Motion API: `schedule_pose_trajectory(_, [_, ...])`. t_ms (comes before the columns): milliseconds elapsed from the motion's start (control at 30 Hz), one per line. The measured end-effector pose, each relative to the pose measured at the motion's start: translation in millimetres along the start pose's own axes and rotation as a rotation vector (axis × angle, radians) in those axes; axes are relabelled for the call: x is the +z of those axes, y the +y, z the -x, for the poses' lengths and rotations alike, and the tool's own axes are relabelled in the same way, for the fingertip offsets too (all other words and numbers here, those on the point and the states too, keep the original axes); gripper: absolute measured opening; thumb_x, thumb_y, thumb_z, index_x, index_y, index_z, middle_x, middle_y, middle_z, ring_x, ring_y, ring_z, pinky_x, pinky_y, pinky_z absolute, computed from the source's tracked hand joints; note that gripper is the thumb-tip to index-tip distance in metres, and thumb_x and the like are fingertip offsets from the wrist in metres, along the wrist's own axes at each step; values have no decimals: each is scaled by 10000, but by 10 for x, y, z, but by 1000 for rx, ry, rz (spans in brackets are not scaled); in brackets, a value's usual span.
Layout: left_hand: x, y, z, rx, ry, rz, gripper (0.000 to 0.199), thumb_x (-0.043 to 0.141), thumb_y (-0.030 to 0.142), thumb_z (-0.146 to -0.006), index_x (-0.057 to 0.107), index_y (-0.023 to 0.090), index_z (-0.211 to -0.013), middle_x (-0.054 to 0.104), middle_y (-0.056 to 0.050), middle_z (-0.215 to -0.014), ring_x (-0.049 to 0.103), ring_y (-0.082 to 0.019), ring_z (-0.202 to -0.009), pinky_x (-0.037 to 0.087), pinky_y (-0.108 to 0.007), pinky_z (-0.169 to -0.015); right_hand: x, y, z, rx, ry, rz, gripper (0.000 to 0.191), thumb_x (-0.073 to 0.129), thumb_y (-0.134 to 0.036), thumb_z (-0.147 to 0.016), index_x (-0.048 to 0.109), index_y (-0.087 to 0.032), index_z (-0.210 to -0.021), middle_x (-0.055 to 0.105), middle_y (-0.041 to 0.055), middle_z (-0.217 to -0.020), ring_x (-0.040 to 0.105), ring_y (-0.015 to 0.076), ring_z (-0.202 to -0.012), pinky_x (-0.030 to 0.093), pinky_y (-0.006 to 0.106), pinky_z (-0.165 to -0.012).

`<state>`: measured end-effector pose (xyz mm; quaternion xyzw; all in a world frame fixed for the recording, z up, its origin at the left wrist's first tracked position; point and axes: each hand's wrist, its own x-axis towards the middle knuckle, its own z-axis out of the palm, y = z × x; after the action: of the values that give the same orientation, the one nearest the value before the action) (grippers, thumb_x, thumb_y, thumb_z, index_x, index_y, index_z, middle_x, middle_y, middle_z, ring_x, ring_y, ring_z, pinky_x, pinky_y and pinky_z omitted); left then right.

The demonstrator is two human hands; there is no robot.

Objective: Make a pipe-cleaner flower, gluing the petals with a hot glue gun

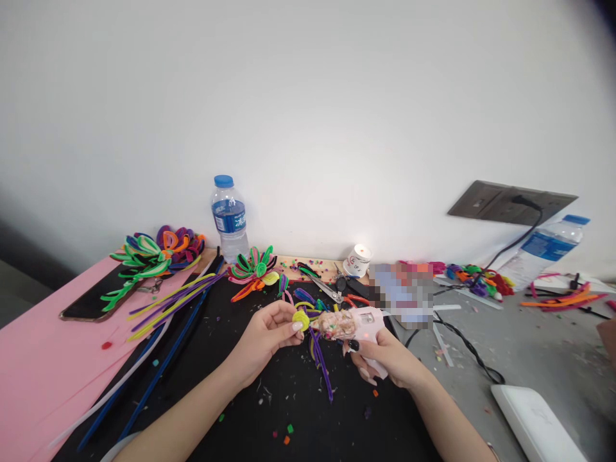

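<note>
Between the thumb and fingers of my left hand (267,333) is a small round yellow pipe-cleaner coil (301,320). My right hand (385,356) is wrapped round the handle of a pale pink hot glue gun (368,324), whose nozzle end points left at the coil. Whether the nozzle touches the coil I cannot tell. Just behind and below them, purple and yellow pipe cleaners (321,366) lie on the black mat (240,410). Scissors (323,287) and red-handled pliers (355,299) lie beyond the glue gun.
Pipe-cleaner flowers (257,266) and a water bottle (230,221) stand at the back. A phone (99,298) and loose pipe cleaners (173,305) lie left. A paper cup (357,260), black cable (469,346), white case (536,420) and second bottle (548,250) are to the right.
</note>
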<state>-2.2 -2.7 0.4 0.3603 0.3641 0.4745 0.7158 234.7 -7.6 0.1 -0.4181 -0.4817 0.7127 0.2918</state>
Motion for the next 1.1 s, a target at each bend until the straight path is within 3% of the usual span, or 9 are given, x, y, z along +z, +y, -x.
schedule_pose_trajectory(1100, [21,-4,11,-46,-34,-23,199,714,217,-645,570,163,-770,616,17,-665,571,-95,-588,472,-223,-583,24,-34,0,-4,30,-10,211,594,-327,-732,526,-128,-734,500,-56,-414,301,23,-286,293,167,-311])
